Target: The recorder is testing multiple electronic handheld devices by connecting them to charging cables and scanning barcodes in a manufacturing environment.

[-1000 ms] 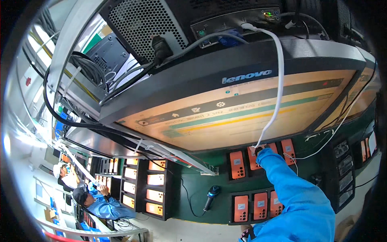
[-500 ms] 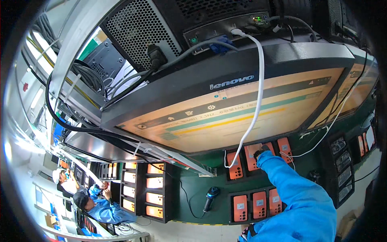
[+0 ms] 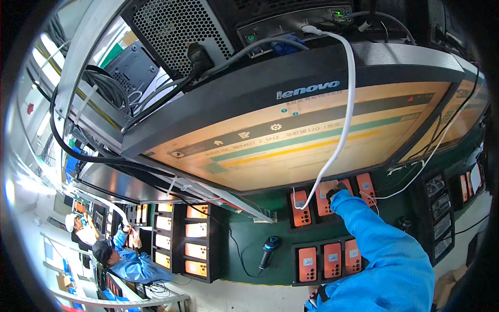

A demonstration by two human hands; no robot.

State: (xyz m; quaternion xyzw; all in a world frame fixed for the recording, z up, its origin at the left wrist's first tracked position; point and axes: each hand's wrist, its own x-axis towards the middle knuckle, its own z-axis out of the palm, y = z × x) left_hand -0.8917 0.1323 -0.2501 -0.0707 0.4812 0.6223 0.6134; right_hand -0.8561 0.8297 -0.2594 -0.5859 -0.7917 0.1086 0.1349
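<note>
My right arm in a blue sleeve reaches up across the bench. My dark-gloved right hand [image 3: 334, 193] is at the middle orange phone [image 3: 323, 203] in a black tray below the monitor. Its fingers are too small and dark to read. Other orange phones lie left [image 3: 301, 209] and right [image 3: 365, 185] of it. A nearer black tray [image 3: 296, 268] holds an orange phone [image 3: 307, 264] and others with pale labels and dark camera rings. By the lower edge, what looks like part of my left hand [image 3: 313, 297] shows beside the blue sleeve, its fingers hidden.
A large monitor [image 3: 306, 140] leans over the bench, a white cable [image 3: 340, 140] hanging across it. A handheld scanner [image 3: 268, 252] lies on the green mat [image 3: 236, 234]. Trays of phones [image 3: 196, 230] stand left, near two people at work. Dark trays [image 3: 436, 208] stand right.
My view has shifted slightly, so the monitor and trays sit a little differently. My right hand has moved slightly left over the middle phone; more of the phone to its right shows.
</note>
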